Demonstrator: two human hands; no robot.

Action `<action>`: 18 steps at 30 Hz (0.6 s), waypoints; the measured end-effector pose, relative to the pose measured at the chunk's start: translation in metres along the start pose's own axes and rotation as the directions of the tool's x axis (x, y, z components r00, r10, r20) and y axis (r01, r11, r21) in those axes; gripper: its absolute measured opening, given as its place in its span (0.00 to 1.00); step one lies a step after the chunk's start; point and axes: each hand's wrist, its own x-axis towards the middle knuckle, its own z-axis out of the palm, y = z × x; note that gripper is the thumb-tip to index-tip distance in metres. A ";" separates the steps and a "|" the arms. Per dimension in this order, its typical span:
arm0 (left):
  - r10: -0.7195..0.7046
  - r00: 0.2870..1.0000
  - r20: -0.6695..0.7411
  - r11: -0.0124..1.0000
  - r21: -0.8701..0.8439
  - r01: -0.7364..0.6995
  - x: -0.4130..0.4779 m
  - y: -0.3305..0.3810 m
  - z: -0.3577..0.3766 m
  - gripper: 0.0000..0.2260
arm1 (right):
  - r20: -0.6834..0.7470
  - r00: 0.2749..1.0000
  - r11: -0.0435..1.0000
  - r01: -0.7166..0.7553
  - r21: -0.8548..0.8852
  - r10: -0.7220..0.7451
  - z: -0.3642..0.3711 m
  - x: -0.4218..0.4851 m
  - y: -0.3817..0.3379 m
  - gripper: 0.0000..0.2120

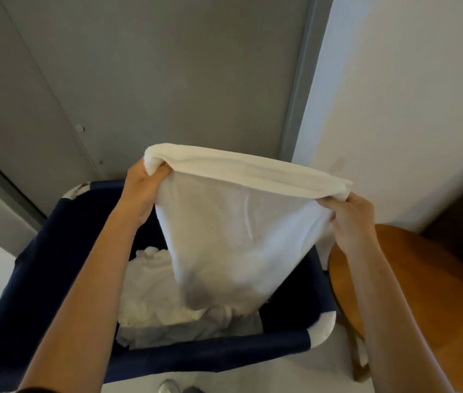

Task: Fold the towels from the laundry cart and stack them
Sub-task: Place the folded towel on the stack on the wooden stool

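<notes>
You held a towel up above the cart, stretched between both hands. Your left hand pinched one top corner over the cart's far rim, fingers curled into the cloth; your right hand gripped the other top corner over the cart's right side. The towel's lower end hung inside the cart, over the pile of white towels. A table stood just right of the cart.

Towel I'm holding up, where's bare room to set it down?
The wooden table, right of the laundry cart and below the white wall, shows a bare top. The laundry cart is crowded with crumpled white towels.
</notes>
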 end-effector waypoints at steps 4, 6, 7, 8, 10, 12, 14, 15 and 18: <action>0.095 0.991 -0.097 0.995 0.049 -0.091 -0.005 0.024 0.052 0.07 | 0.020 0.958 0.947 0.286 -0.144 -0.286 -0.036 0.016 -0.024 0.09; 0.135 0.983 -0.126 0.990 0.068 -0.127 -0.003 0.039 0.078 0.06 | 0.014 0.924 0.906 0.378 -0.193 -0.383 -0.053 0.026 -0.041 0.09; 0.156 0.979 -0.133 0.986 0.078 -0.147 0.000 0.046 0.092 0.05 | 0.003 0.911 0.891 0.404 -0.207 -0.413 -0.062 0.033 -0.048 0.09; 0.175 0.975 -0.135 0.983 0.086 -0.164 0.002 0.053 0.106 0.04 | -0.008 0.900 0.881 0.424 -0.210 -0.435 -0.071 0.039 -0.056 0.10; 0.203 0.970 -0.133 0.976 0.102 -0.190 0.009 0.066 0.135 0.04 | -0.039 0.883 0.868 0.451 -0.208 -0.468 -0.089 0.053 -0.069 0.11; 0.222 0.967 -0.122 0.972 0.101 -0.210 0.018 0.076 0.164 0.02 | -0.076 0.862 0.855 0.480 -0.197 -0.501 -0.106 0.067 -0.083 0.10; 0.247 0.963 -0.105 0.967 0.095 -0.237 0.029 0.085 0.196 0.01 | -0.111 0.843 0.844 0.501 -0.193 -0.526 -0.125 0.082 -0.096 0.08; 0.263 0.960 -0.095 0.963 0.088 -0.255 0.035 0.090 0.213 0.03 | -0.129 0.835 0.839 0.509 -0.190 -0.536 -0.135 0.091 -0.103 0.07; 0.310 0.949 -0.052 0.950 0.055 -0.307 0.054 0.106 0.269 0.03 | -0.190 0.794 0.814 0.546 -0.196 -0.578 -0.170 0.123 -0.127 0.10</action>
